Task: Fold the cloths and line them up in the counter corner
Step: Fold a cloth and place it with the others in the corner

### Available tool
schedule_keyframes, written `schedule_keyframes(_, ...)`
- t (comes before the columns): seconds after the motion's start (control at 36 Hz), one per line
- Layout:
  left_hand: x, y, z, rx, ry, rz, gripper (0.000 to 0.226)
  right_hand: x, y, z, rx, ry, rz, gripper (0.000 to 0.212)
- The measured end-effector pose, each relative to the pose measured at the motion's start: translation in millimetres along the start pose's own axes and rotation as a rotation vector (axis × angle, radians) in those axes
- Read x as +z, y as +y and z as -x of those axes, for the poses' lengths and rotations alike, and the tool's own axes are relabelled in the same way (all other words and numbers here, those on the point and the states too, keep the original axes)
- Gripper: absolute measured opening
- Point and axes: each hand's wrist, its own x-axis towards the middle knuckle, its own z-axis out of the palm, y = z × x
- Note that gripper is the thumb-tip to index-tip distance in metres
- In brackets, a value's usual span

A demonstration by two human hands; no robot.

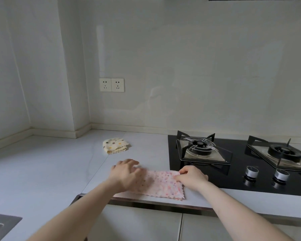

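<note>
A pink dotted cloth (163,186) lies as a long folded strip near the counter's front edge. My left hand (127,174) covers its left end, blurred, fingers curled over the cloth's far left corner. My right hand (191,177) pinches the strip's right far corner beside the hob. A cream cloth (115,145) with coloured dots lies folded into a small square farther back on the pale counter (50,167), short of the wall corner.
A black gas hob (233,162) with two burners and two silver knobs fills the right side. A sink edge (2,225) shows at the bottom left. Two wall sockets (111,84) sit above the counter. A raised ledge runs along the walls.
</note>
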Motion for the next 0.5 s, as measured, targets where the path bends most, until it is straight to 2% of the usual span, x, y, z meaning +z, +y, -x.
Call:
schedule_keyframes(0.11,9,-36,-5,-0.125,0.024,0.003,0.060,-1,4,-8,0.038,-0.015,-0.110,0.009)
schedule_keyframes(0.22,19,-50,-6,-0.106,0.053,-0.008,0.048,-4,7,-15,0.062,-0.011,-0.248,0.011)
schedule_keyframes(0.39,21,-48,-8,-0.084,0.070,-0.013,0.054,-12,4,-15,0.092,0.080,-0.466,0.011)
schedule_keyframes(0.5,23,-48,-7,-0.070,0.067,-0.002,0.057,-19,-6,-18,0.080,0.106,-0.552,0.018)
